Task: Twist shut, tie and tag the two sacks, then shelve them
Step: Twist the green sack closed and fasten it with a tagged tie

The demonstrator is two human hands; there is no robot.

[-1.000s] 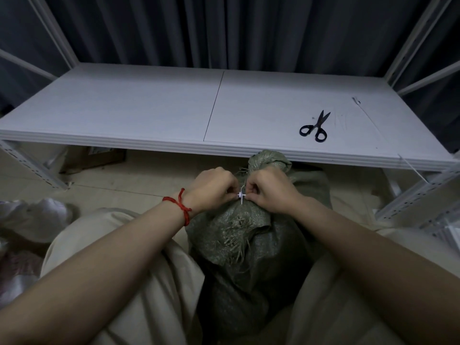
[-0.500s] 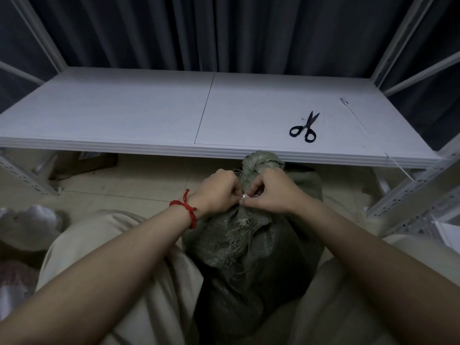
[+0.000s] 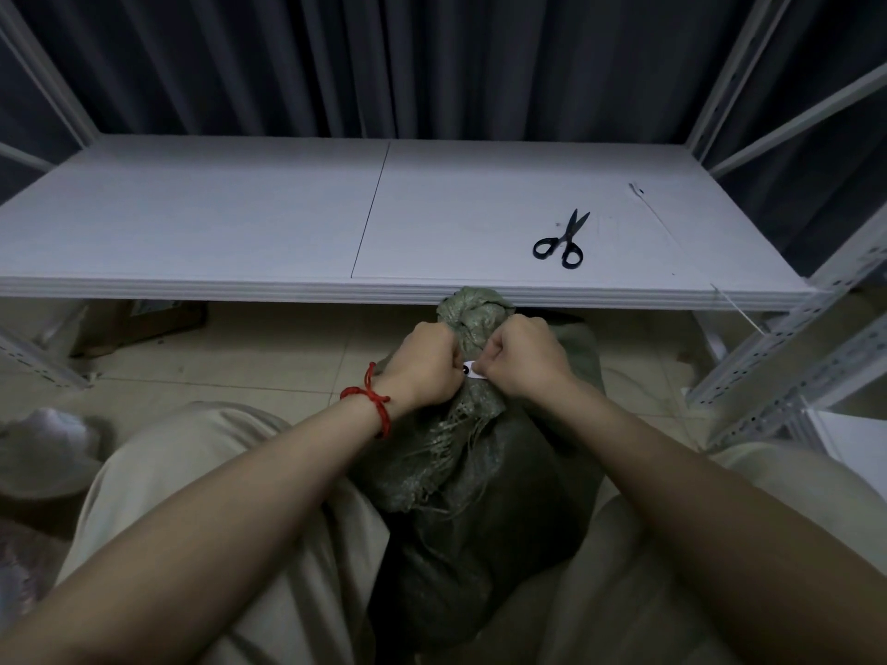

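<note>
A green woven sack (image 3: 480,511) stands upright between my knees, its neck twisted into a bunch (image 3: 473,307) just below the shelf edge. My left hand (image 3: 425,364), with a red string on the wrist, and my right hand (image 3: 521,360) are both curled tight at the neck, knuckles almost touching. Between them a small white tag (image 3: 473,370) with a dark hole shows, pinched by the fingers. What ties the neck is hidden under my hands. Only one sack is in view.
A wide white shelf board (image 3: 240,223) spans the view ahead, with black scissors (image 3: 561,242) lying on its right half. White perforated shelf uprights (image 3: 792,348) stand at right. A thin white tie (image 3: 739,312) hangs off the shelf's right corner. Pale cloth (image 3: 43,443) lies at left on the tiled floor.
The white piece between my hands has turned from upright to lying flat, with its hole now showing. Both hands stay clenched at the sack's neck, and my view has shifted slightly.
</note>
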